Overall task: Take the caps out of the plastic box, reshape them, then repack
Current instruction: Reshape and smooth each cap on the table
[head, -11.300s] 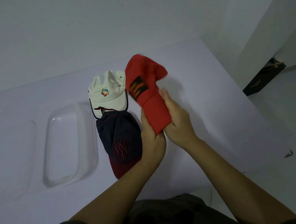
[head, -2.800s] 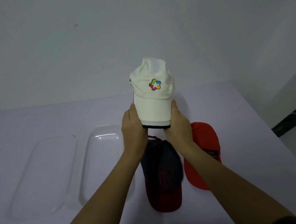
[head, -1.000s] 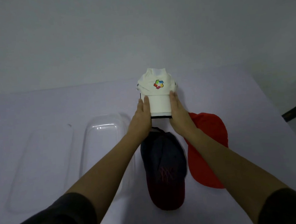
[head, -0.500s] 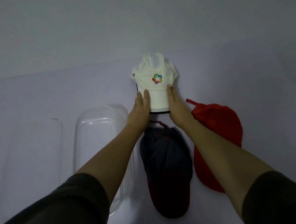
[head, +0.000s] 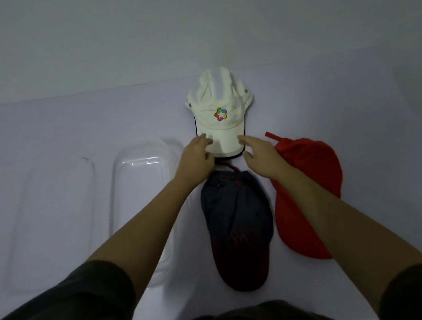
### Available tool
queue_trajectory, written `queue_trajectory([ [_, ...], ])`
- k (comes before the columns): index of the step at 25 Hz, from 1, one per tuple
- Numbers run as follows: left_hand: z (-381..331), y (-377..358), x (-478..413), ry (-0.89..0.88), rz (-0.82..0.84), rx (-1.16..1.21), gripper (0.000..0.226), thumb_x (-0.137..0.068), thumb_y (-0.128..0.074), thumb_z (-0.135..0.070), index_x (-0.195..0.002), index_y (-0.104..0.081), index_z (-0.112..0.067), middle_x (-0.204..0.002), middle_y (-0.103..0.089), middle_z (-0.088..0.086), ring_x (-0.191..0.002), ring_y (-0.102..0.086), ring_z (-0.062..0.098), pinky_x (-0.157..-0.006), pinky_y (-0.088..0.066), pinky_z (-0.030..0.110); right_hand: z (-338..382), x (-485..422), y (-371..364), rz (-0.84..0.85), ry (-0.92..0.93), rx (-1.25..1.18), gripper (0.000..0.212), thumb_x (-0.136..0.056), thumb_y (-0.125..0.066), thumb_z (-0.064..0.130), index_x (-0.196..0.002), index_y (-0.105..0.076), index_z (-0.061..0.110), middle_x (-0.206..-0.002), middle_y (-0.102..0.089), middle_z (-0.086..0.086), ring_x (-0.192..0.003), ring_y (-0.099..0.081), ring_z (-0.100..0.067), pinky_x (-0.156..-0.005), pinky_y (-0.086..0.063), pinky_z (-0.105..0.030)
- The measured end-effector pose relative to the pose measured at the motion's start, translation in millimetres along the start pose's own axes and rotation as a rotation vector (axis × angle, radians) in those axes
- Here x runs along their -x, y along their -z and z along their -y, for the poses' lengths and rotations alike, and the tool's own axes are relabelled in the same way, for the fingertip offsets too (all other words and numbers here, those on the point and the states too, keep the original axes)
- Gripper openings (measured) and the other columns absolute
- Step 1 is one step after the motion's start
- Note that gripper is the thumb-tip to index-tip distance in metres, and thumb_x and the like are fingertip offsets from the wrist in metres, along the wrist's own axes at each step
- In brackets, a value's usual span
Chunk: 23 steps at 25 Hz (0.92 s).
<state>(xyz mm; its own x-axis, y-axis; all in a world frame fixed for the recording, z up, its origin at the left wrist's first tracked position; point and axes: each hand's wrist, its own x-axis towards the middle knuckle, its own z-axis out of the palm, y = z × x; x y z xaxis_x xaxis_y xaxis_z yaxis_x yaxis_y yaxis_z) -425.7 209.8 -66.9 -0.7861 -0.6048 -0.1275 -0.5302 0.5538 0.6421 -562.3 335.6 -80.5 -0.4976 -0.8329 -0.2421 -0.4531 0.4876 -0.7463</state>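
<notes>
Both arms reach straight forward over the pale table [head: 77,126], the forearms bare and the dark sleeves [head: 64,310] ending near the elbows. The left hand [head: 197,159] and the right hand [head: 260,156] lie side by side, backs up, at the near end of the white cap [head: 222,117]. This cap sits on the table just beyond the knuckles, its brim pointing back towards the person and its coloured logo facing up. The left hand's fingers [head: 204,142] are loosely straight and lie over the left corner of the brim. The right hand's fingers [head: 244,140] are relaxed and slightly spread at the brim's right corner, with the thumb hanging apart below them. Neither hand curls round the cap: both are slack and grip nothing. Whether the fingertips press on the brim or only hover at it cannot be told.

Between the two wrists and forearms lies the navy cap [head: 238,224], its crown towards the hands and its dark red brim towards the person. Its strap end lies just short of the white brim. The red cap [head: 308,191] lies flat to the right of the right forearm and partly beneath it, with its strap poking out just right of the right hand. The clear plastic box [head: 142,205] stands to the left of the left hand, and the left forearm crosses its near right corner. Its clear lid [head: 53,221] lies flat on the table, further left again.
</notes>
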Motion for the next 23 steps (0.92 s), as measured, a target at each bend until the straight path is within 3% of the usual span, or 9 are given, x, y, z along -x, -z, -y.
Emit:
queue_trajectory([
  [1, -5, 5, 13, 0.040, -0.025, 0.077, 0.034, -0.089, -0.051, -0.010, -0.122, -0.056, -0.003, -0.128, -0.058, 0.016, -0.112, -0.056, 0.026, -0.089, -0.039, 0.020, 0, 14, 5, 0.040, -0.018, -0.039, 0.052, -0.091, -0.052, 0.007, -0.141, -0.034, 0.006, -0.138, -0.048, -0.014, -0.129, -0.045, -0.025, -0.103, -0.030, -0.021],
  [3, -13, 15, 43, 0.116, 0.083, 0.210, 0.031, -0.092, -0.054, -0.024, -0.118, -0.060, -0.009, -0.112, -0.063, 0.002, -0.101, -0.057, 0.014, -0.081, -0.039, 0.016, 0, 45, 16, 0.233, -0.103, -0.093, 0.063, -0.089, -0.061, 0.023, -0.143, -0.031, 0.012, -0.139, -0.048, -0.009, -0.129, -0.044, -0.022, -0.101, -0.032, -0.023],
  [5, -19, 16, 68, 0.117, 0.334, 0.227, 0.038, -0.090, -0.057, -0.034, -0.122, -0.055, -0.014, -0.110, -0.055, -0.005, -0.097, -0.050, 0.007, -0.073, -0.039, 0.014, 2, 70, 22, 0.433, -0.197, -0.043, 0.079, -0.081, -0.068, 0.034, -0.145, -0.025, 0.017, -0.142, -0.043, -0.007, -0.129, -0.042, -0.021, -0.102, -0.033, -0.026],
  [7, -17, 7, 78, 0.108, 0.478, 0.199, 0.044, -0.086, -0.061, -0.039, -0.123, -0.051, -0.016, -0.116, -0.055, -0.001, -0.098, -0.051, 0.010, -0.074, -0.042, 0.016, 1, 81, 18, 0.513, -0.234, 0.049, 0.083, -0.076, -0.073, 0.037, -0.144, -0.028, 0.018, -0.138, -0.046, -0.008, -0.120, -0.048, -0.020, -0.097, -0.039, -0.026],
  [10, -19, 3, 83, 0.094, 0.490, 0.176, 0.032, -0.085, -0.063, -0.033, -0.108, -0.056, -0.012, -0.103, -0.058, 0.004, -0.092, -0.056, 0.018, -0.073, -0.047, 0.023, 4, 96, 9, 0.443, -0.173, 0.039, 0.073, -0.073, -0.077, 0.032, -0.134, -0.044, 0.015, -0.127, -0.055, -0.008, -0.107, -0.055, -0.017, -0.089, -0.047, -0.026],
  [14, -23, 12, 92, 0.025, 0.550, 0.164, 0.028, -0.088, -0.059, -0.037, -0.103, -0.054, -0.014, -0.097, -0.060, 0.005, -0.088, -0.060, 0.022, -0.077, -0.051, 0.033, 6, 120, 9, 0.323, -0.071, -0.074, 0.056, -0.067, -0.082, 0.028, -0.116, -0.056, 0.017, -0.110, -0.065, -0.004, -0.098, -0.063, -0.016, -0.088, -0.054, -0.038],
  [18, -24, 23, 102, 0.045, 0.666, 0.182, 0.027, -0.086, -0.058, -0.045, -0.099, -0.057, -0.022, -0.091, -0.062, -0.003, -0.085, -0.063, 0.016, -0.072, -0.051, 0.025, 8, 133, 15, 0.349, -0.030, -0.100, 0.045, -0.067, -0.081, 0.027, -0.107, -0.064, 0.015, -0.099, -0.071, -0.002, -0.089, -0.067, -0.012, -0.081, -0.057, -0.035],
  [21, -26, 30, 105, 0.079, 0.738, 0.359, 0.016, -0.085, -0.063, -0.037, -0.079, -0.068, -0.022, -0.081, -0.068, -0.003, -0.078, -0.065, 0.014, -0.075, -0.051, 0.026, 13, 138, 17, 0.340, 0.012, -0.133, 0.032, -0.067, -0.082, 0.026, -0.096, -0.068, 0.019, -0.093, -0.070, 0.003, -0.084, -0.066, -0.006, -0.075, -0.057, -0.027],
  [23, -26, 32, 106, 0.071, 0.715, 0.452, 0.014, -0.086, -0.063, -0.029, -0.084, -0.071, -0.018, -0.087, -0.068, 0.002, -0.083, -0.065, 0.016, -0.080, -0.052, 0.029, 13, 141, 14, 0.293, 0.049, -0.159, 0.030, -0.069, -0.081, 0.027, -0.094, -0.067, 0.017, -0.094, -0.065, 0.002, -0.086, -0.064, -0.010, -0.073, -0.054, -0.026],
])
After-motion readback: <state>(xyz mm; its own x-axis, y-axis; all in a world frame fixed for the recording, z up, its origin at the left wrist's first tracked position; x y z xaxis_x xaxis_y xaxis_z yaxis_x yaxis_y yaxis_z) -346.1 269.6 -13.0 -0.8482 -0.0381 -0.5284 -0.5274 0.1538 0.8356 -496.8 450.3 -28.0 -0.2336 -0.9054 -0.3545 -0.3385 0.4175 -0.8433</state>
